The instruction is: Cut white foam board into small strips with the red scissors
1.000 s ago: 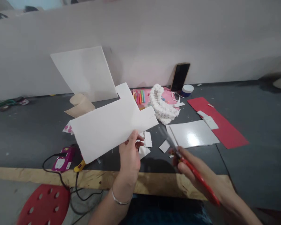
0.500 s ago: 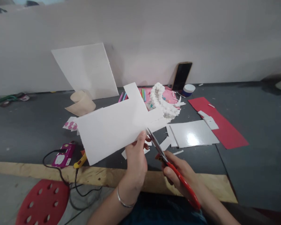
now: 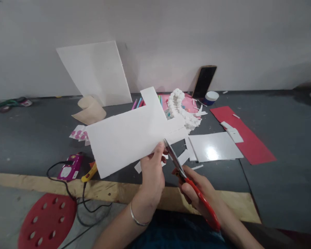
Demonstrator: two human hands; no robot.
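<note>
My left hand (image 3: pixel 151 176) pinched the near edge of the white card (image 3: pixel 131 136) above the table (image 3: pixel 28 138), while my right hand (image 3: pixel 197 190) gripped red scissors (image 3: pixel 186 178), blades meeting that edge just right of my thumb.

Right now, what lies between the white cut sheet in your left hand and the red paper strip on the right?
In the head view, a glossy white rectangular card lies flat on the dark table between the white cut sheet and the red paper strip.
</note>
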